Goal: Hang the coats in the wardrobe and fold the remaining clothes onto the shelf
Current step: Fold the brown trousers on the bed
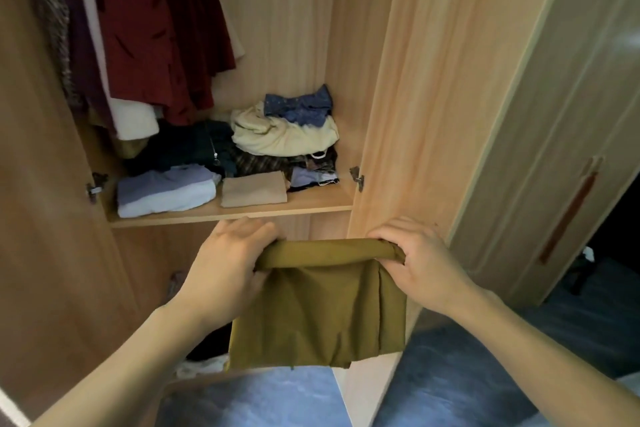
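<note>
Both hands grasp the folded olive cloth by its rolled top edge, left hand and right hand at either end, holding it in the air just below the wardrobe shelf stacked with folded clothes.

Folded olive-green garment, hanging just below the cluttered shelf.

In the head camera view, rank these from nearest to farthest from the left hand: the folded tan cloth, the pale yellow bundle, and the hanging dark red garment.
From the left hand, which grips the olive cloth:
1. Folded tan cloth, at the shelf's front edge, just above the hand.
2. Pale yellow bundle, farther back on the shelf, right side.
3. Hanging dark red garment, high up on the left.
</note>
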Demonstrator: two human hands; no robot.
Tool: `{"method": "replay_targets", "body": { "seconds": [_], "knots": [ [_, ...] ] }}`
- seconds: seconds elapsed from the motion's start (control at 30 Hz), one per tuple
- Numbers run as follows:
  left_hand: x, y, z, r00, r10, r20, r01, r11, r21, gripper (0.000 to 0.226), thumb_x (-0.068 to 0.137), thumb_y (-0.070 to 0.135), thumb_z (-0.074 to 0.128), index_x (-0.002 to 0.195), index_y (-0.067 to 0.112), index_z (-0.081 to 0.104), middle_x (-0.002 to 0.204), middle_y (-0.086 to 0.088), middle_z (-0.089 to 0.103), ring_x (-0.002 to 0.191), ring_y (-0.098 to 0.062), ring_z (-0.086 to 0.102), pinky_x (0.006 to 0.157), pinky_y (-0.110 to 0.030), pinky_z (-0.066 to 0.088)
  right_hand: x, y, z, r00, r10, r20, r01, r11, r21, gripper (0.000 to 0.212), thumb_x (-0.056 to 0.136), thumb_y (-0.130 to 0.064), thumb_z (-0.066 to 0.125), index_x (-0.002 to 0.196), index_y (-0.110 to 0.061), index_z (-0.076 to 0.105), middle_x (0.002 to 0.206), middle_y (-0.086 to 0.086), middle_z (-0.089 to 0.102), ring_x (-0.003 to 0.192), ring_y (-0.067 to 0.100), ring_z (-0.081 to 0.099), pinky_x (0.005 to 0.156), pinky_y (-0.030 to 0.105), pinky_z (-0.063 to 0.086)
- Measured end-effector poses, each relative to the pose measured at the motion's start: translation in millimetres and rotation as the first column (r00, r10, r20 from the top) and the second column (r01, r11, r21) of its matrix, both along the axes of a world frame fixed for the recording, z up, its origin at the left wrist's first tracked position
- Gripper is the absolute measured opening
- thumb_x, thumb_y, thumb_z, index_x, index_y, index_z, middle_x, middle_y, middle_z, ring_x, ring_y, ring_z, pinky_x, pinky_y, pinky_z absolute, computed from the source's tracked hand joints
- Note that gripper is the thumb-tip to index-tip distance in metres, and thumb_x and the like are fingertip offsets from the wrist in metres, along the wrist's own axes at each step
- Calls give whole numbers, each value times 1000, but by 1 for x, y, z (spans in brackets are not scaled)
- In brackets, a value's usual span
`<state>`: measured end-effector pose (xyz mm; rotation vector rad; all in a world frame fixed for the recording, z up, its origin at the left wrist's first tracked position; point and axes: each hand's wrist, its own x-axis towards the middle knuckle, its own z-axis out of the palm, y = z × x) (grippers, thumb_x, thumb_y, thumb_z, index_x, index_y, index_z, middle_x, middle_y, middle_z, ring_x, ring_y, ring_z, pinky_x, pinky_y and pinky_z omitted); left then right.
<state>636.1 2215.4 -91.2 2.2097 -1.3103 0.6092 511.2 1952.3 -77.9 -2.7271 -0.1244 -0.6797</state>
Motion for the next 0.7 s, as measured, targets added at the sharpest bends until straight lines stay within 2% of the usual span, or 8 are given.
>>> {"method": "replay_targets", "body": {
  "seconds": [0.07, 0.2, 0.3, 0.43, 0.53, 0.6, 0.7],
  "knots": [
    [17, 0, -7, 999, 34, -14, -35, 999, -21, 40, 60, 7, 63, 98, 18, 63, 95, 2, 62, 90, -27, 58, 74, -47, 48, 25, -1, -7, 999, 35, 3, -35, 999, 10, 25, 84, -9, 73, 105, -23, 70, 97, -14, 59, 96, 6, 53, 83, 26, 45],
    [53, -10, -17, 995, 96, -17, -97, 994, -40, 46, 62, -3, 71, 102, 18, 62, 105, 2, 54, 90, -25, 53, 70, -41, 49, 78, -17, -22, 996, 84, 30, -86, 995, 60, 28, 82, -3, 73, 105, -18, 70, 100, -12, 53, 96, 5, 53, 83, 27, 48],
    [89, -23, -19, 992, 120, 29, -120, 993, -5, 42, 67, 1, 66, 105, 17, 62, 105, 0, 54, 91, -26, 55, 69, -42, 51, 126, -35, -30, 990, 132, 39, -135, 988, 79, 30, 82, -4, 74, 105, -22, 68, 100, -15, 51, 94, 6, 54, 79, 31, 50],
    [142, -50, -13, 983, 183, -2, -183, 983, 25, 44, 67, -5, 67, 106, 14, 63, 104, -2, 55, 89, -29, 57, 65, -42, 50, 189, -62, -35, 982, 178, 56, -184, 974, 129, 38, 79, -4, 75, 103, -29, 62, 98, -19, 50, 88, 5, 56, 71, 36, 51],
    [173, -66, -14, 975, 222, 1, -222, 973, 68, 47, 67, -8, 72, 107, 15, 64, 104, -2, 55, 89, -27, 56, 63, -36, 46, 230, -81, -34, 975, 208, 74, -216, 968, 123, 47, 76, -1, 75, 102, -35, 54, 98, -26, 47, 88, -1, 53, 71, 30, 49],
    [194, -73, -13, 968, 250, -9, -248, 966, 71, 45, 69, -6, 74, 107, 16, 64, 105, -2, 56, 90, -27, 56, 64, -38, 49, 256, -89, -31, 967, 238, 90, -248, 961, 119, 44, 78, 1, 71, 101, -33, 55, 97, -21, 50, 88, 2, 54, 72, 27, 48],
    [224, -80, -16, 961, 272, -41, -270, 961, 63, 41, 73, -6, 72, 107, 16, 66, 105, -1, 58, 92, -26, 57, 67, -40, 50, 290, -96, -33, 963, 252, 95, -262, 958, 114, 38, 76, 6, 70, 98, -23, 62, 94, -12, 56, 86, 0, 53, 71, 10, 38]
  ]
}}
